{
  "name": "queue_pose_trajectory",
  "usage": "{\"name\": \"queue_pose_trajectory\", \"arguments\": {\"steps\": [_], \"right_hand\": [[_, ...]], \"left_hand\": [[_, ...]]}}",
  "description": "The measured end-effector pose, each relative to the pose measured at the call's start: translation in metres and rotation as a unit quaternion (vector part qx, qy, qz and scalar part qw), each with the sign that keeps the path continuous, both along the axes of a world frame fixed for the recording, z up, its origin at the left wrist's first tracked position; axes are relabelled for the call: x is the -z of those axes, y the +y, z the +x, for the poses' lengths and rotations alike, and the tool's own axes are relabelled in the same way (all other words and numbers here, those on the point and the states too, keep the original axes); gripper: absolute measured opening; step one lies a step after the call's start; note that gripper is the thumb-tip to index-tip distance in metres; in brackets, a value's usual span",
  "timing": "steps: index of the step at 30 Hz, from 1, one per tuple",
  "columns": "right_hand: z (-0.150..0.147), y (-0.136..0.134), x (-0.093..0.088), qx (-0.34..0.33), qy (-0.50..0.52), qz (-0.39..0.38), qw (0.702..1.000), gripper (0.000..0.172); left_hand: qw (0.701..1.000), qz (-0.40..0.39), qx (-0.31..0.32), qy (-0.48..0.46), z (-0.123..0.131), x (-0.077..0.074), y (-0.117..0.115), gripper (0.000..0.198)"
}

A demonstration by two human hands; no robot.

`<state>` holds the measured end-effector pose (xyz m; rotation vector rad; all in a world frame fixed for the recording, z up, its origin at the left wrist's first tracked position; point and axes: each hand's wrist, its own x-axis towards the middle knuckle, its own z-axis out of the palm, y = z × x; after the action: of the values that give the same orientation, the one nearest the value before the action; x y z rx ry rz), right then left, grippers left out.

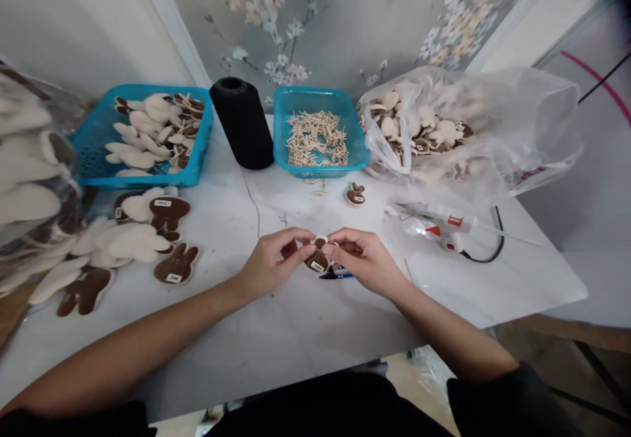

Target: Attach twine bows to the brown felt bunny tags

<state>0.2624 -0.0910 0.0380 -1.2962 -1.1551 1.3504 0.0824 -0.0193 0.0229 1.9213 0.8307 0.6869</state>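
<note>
Between both hands is a small bunny-shaped plush piece [317,261], brown on the side facing me, with a white edge and a white label. My left hand [276,257] pinches it from the left with thumb and fingers. From the right, my right hand [362,257] grips its upper part the same way. Just behind and under it on the table lies a blue and black pen-like tool [336,274], partly hidden by my right hand. A similar small brown bunny piece [355,194] lies farther back.
Larger bunny pieces [176,264] are piled at the left, before a blue basket [207,141] of more. A black thread cone [242,121] stands beside a blue tray [362,151] of short pale sticks. At right are a plastic bag [513,128] of pieces and a glue gun [444,220] with a cord.
</note>
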Motion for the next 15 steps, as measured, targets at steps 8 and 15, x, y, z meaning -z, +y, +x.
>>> {"name": "queue_pose_trajectory", "arguments": {"steps": [8, 15], "right_hand": [[0.012, -0.003, -0.001, 0.032, -0.060, -0.016, 0.998, 0.033], [0.110, -0.073, 0.040, 0.445, -0.469, -0.161, 0.745, 0.055]], "left_hand": [[0.989, -0.145, 0.006, -0.001, 0.002, 0.008, 0.006, 0.026], [0.945, -0.311, -0.030, -0.101, 0.007, 0.019, 0.015, 0.031]]}}
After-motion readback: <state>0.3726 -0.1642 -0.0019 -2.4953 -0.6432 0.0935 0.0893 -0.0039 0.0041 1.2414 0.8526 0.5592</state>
